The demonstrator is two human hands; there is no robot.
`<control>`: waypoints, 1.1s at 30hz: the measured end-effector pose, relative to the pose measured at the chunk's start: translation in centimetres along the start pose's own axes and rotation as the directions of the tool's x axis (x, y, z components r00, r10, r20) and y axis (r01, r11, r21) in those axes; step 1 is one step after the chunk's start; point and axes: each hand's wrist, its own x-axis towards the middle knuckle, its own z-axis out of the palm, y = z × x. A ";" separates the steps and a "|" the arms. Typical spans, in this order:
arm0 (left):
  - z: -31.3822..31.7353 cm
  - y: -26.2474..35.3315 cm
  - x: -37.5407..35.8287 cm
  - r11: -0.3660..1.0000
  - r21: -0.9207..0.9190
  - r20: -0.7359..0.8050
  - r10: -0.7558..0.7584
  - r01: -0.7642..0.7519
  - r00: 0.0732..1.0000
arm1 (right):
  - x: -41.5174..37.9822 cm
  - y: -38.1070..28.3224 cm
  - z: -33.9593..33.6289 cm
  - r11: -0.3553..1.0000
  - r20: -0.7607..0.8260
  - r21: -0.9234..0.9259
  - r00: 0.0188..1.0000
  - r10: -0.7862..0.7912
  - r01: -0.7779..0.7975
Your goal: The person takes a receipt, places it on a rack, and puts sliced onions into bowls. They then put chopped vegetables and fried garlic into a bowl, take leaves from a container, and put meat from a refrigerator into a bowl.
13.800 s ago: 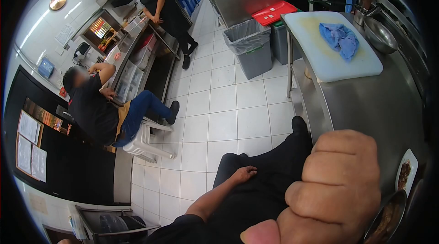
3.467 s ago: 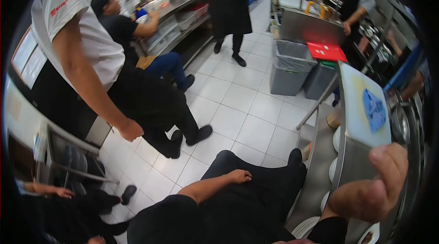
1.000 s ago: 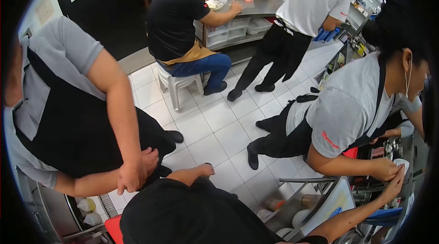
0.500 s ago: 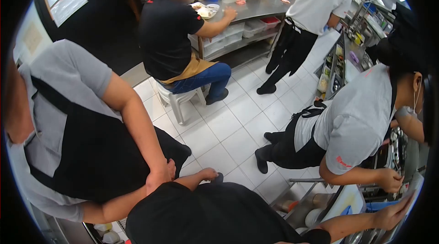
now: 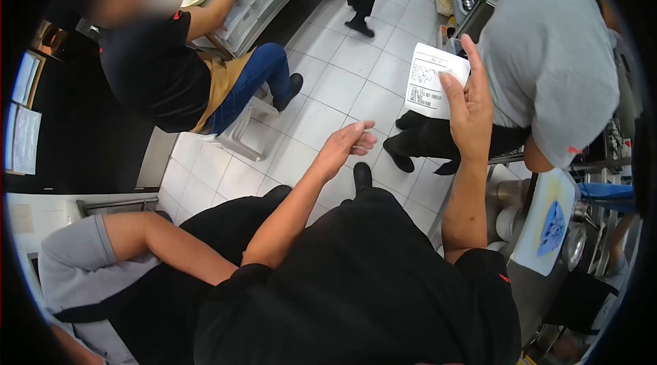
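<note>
In the head view, my right hand (image 5: pixel 471 108) is raised and holds a small white printed receipt (image 5: pixel 426 84) between thumb and fingers. Lines of black print face me, but most are too small to read. Out in front of my black shirt, my left hand (image 5: pixel 348 146) hangs over the floor tiles with its fingers loosely bent and somewhat apart. Nothing shows in it.
A seated person in a black shirt (image 5: pixel 154 70) is at a steel table. Close on my right stands a person in grey (image 5: pixel 554 57). Another in grey sleeves (image 5: pixel 171 248) is at my left. A cutting board (image 5: pixel 537 242) with a blue cloth (image 5: pixel 551 231) lies on the right counter.
My right hand has come from the far right counter to in front of me, with the receipt now plainly visible. My left hand has lifted forward. The view has turned right.
</note>
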 end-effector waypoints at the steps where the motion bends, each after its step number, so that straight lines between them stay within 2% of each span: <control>1: 0.6 1.6 0.2 1.000 0.000 0.011 0.024 -0.024 1.000 | 0.7 0.7 0.4 0.997 0.006 0.070 0.999 0.031 -0.032; 5: 1.6 5.9 3.5 0.994 -0.003 0.063 0.111 -0.111 0.992 | 4.6 3.9 2.3 0.978 -0.005 0.205 1.000 0.022 -0.021; 10: 2.3 10.3 7.4 0.989 0.037 0.113 0.137 -0.142 0.984 | 9.6 7.2 3.8 0.982 0.012 0.185 0.999 0.036 -0.037; 15: -0.9 14.0 12.5 0.976 -0.096 0.018 0.197 -0.194 0.980 | 16.0 9.0 8.9 0.926 0.078 0.365 0.995 0.069 -0.093; 18: -4.1 15.9 15.3 0.964 -0.116 -0.041 0.235 -0.238 0.971 | 18.9 10.5 11.7 0.958 0.135 0.274 0.990 0.047 -0.083; 21: -8.7 17.8 19.1 0.966 -0.095 -0.026 0.240 -0.241 0.970 | 22.8 12.6 15.2 0.983 0.082 0.170 0.993 -0.082 0.068; 24: -11.1 20.2 22.0 0.972 -0.077 0.015 0.224 -0.222 0.975 | 25.3 12.6 17.1 0.968 0.152 0.204 0.981 0.116 -0.146; 27: -13.8 23.4 24.8 0.984 -0.026 0.068 0.177 -0.176 0.982 | 28.9 12.4 19.5 0.993 0.053 0.121 0.999 0.010 -0.017; 28: -14.4 24.1 25.7 0.982 -0.045 0.078 0.185 -0.182 0.980 | 29.8 12.8 20.1 0.986 0.041 0.162 0.999 0.029 -0.035; 31: -15.7 25.5 29.1 0.979 0.017 0.151 0.198 -0.203 0.968 | 31.8 13.9 20.7 0.978 0.056 0.129 0.986 0.155 -0.161; 33: -15.9 26.2 31.2 0.983 0.001 0.173 0.181 -0.184 0.968 | 33.0 14.8 21.3 0.987 -0.006 0.114 0.994 0.112 -0.111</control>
